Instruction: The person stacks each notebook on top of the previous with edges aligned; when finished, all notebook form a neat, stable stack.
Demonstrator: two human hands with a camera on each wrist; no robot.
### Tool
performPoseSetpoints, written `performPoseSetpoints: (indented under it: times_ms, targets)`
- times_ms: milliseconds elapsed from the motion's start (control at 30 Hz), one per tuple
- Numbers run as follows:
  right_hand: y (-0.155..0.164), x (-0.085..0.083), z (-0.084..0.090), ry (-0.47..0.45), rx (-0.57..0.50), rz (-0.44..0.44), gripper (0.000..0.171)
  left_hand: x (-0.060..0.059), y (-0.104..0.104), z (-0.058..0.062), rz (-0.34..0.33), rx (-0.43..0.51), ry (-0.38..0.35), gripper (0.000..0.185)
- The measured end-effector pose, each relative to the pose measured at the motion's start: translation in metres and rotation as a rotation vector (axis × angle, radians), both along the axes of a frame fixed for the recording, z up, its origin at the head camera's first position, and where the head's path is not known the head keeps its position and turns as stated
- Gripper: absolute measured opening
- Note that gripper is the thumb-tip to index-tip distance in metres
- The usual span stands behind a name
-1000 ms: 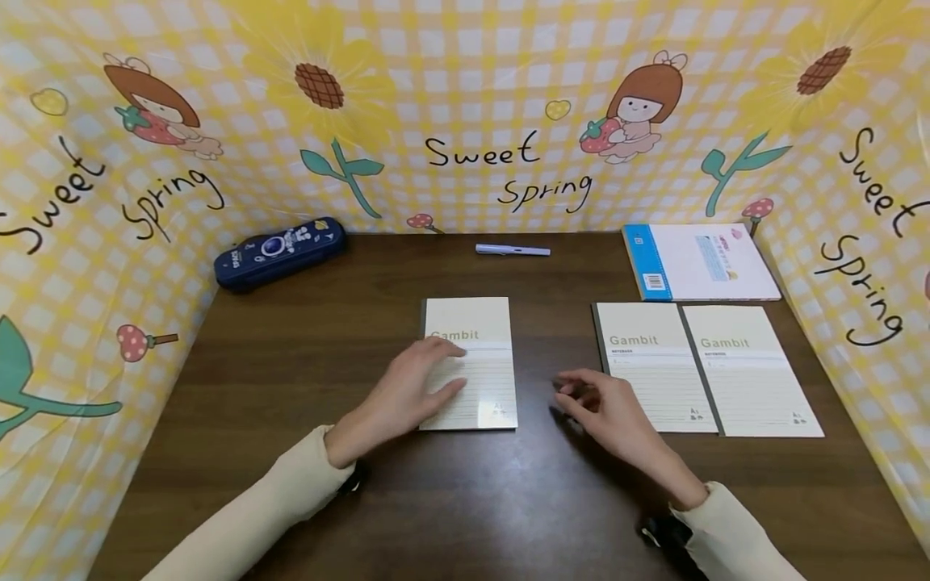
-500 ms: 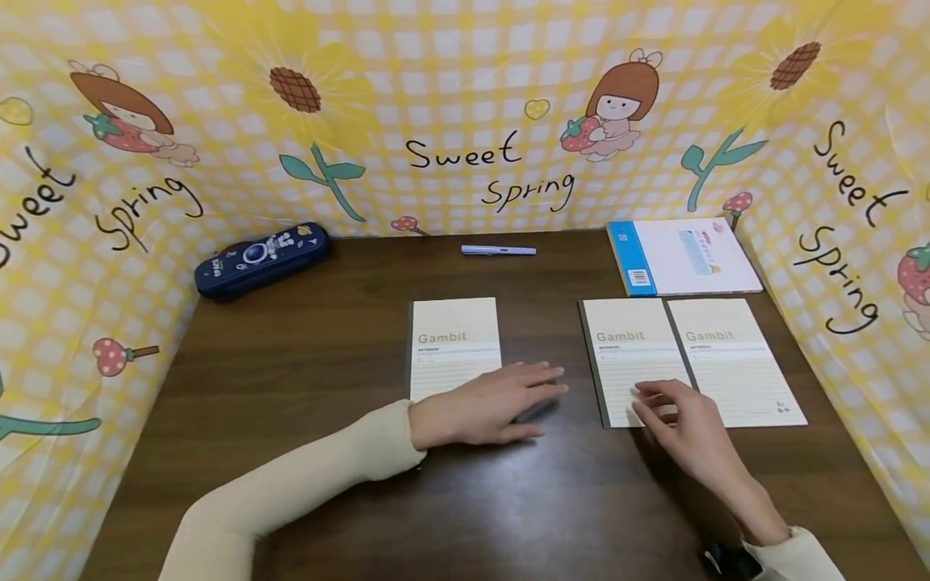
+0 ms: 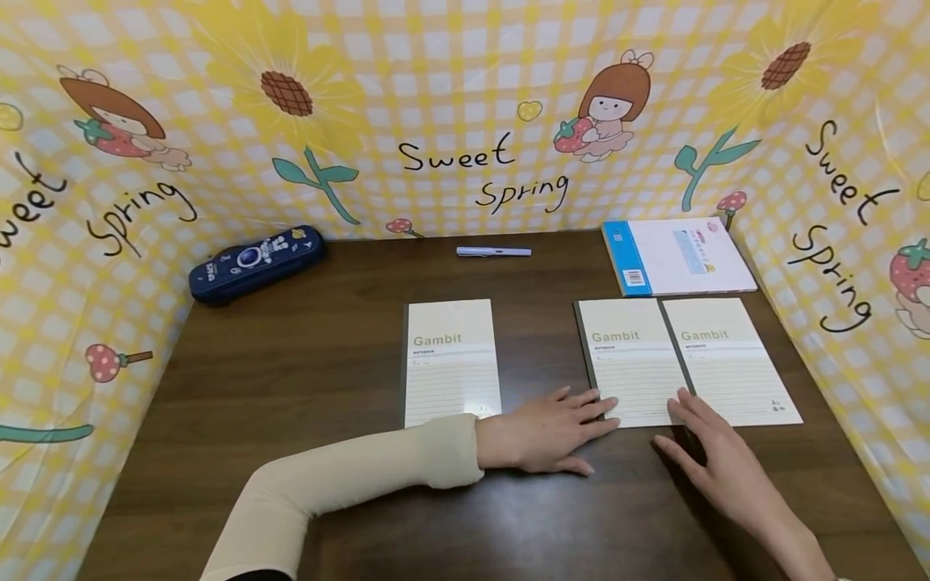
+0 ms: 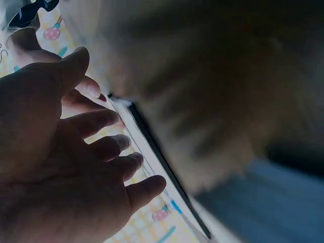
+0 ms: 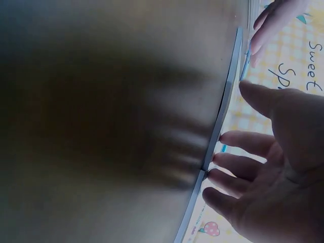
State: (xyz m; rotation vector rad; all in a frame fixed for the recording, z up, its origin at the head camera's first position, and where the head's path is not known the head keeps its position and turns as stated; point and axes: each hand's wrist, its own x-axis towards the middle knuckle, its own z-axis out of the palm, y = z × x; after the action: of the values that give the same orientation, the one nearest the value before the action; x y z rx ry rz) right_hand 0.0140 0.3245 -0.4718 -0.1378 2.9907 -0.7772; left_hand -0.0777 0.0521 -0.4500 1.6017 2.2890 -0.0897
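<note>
Three cream "Gambit" notebooks with dark spines lie flat on the table. One, the left notebook [image 3: 450, 355], lies alone, partly under the left sleeve at its lower edge. A middle notebook [image 3: 632, 363] and a right notebook [image 3: 734, 363] lie side by side. My left hand [image 3: 545, 432] has its fingers spread straight, fingertips at the middle notebook's lower left corner. My right hand [image 3: 726, 464] reaches with extended fingers to the lower edges where those two notebooks meet. Both wrist views show an open palm, the left hand [image 4: 76, 167] and the right hand [image 5: 273, 167], close to notebook edges.
A dark blue pencil case [image 3: 257, 265] lies at the back left. A lavender pen [image 3: 494, 252] is at the back middle. Behind the paired notebooks lies a white and blue book [image 3: 679, 257]. Yellow checked cloth [image 3: 436, 97] walls the dark table [image 3: 276, 363] on three sides.
My left hand has moved right from the left notebook to the middle one. My right hand has moved right, its fingers now straighter. The notebooks look unmoved; the head view has shifted slightly.
</note>
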Motion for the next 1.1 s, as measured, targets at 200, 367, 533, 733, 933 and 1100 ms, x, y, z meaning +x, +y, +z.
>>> performPoseSetpoints:
  times_ms: [200, 367, 533, 733, 933, 1100]
  targets:
    - [-0.001, 0.007, -0.003, -0.116, 0.026, 0.030, 0.084, 0.009, 0.006, -0.005, 0.017, -0.019, 0.003, 0.078]
    - [-0.007, 0.007, -0.004, -0.128, 0.024, 0.034, 0.086, 0.012, 0.001, -0.005, 0.054, -0.010, -0.024, 0.077]
    - [-0.017, 0.007, -0.002, -0.123, -0.002, 0.047, 0.085, 0.016, -0.011, -0.001, 0.073, -0.019, -0.024, 0.075]
    - [-0.032, 0.010, 0.000, -0.099, -0.007, 0.072, 0.079, 0.023, -0.031, 0.008, 0.081, -0.032, -0.002, 0.074]
    - [-0.044, 0.011, -0.001, -0.044, -0.030, 0.086, 0.069, 0.027, -0.045, 0.009, 0.121, -0.004, -0.057, 0.071]
    - [-0.049, 0.006, -0.001, 0.055, -0.087, 0.073, 0.055, 0.026, -0.051, 0.003, 0.187, 0.139, -0.138, 0.066]
